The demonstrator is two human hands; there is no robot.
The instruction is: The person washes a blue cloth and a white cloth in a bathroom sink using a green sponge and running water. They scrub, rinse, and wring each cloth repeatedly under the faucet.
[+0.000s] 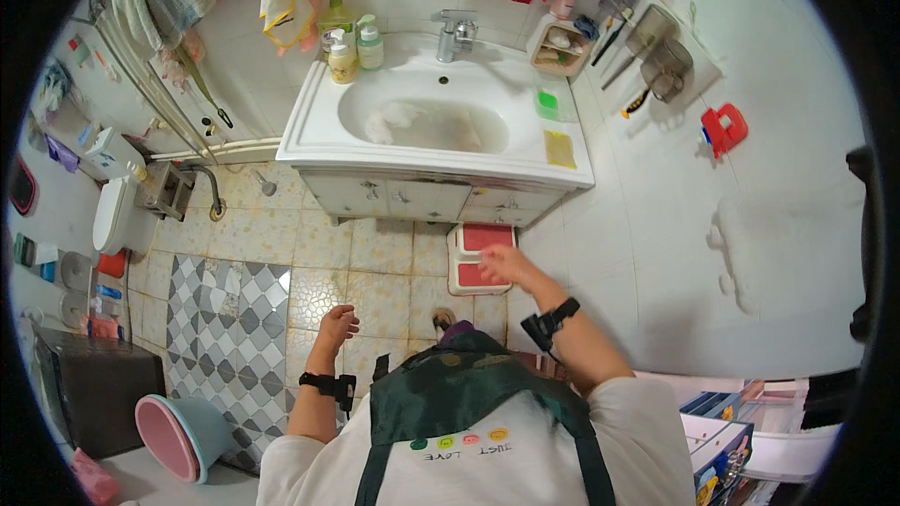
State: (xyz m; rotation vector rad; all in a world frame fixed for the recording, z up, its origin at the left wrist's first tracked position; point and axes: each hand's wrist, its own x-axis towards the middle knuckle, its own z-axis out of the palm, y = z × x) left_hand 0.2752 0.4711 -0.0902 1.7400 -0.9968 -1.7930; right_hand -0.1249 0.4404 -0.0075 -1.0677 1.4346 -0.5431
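My left hand (339,325) is held low over the tiled floor, its fingers loosely bent and apart, with nothing in it. Above a red and white step stool (481,274), my right hand (506,266) also holds nothing; its fingers are slightly spread and blurred. Both hands are away from the white washbasin (309,133) in front of me. Cloudy water fills part of the basin, and a pale cloth (385,121) lies in it. A chrome faucet (453,35) stands at the basin's back edge. On the right rim are a green soap bar in a dish (548,104) and a yellow sheet or pouch (560,148).
Pump bottles (342,60) stand on the basin's back left corner. A small shelf box (560,49) is at the back right. To the left are a diamond-patterned mat (225,337), a toilet (116,214) and nested plastic tubs (169,436). A cabinet (422,198) supports the basin.
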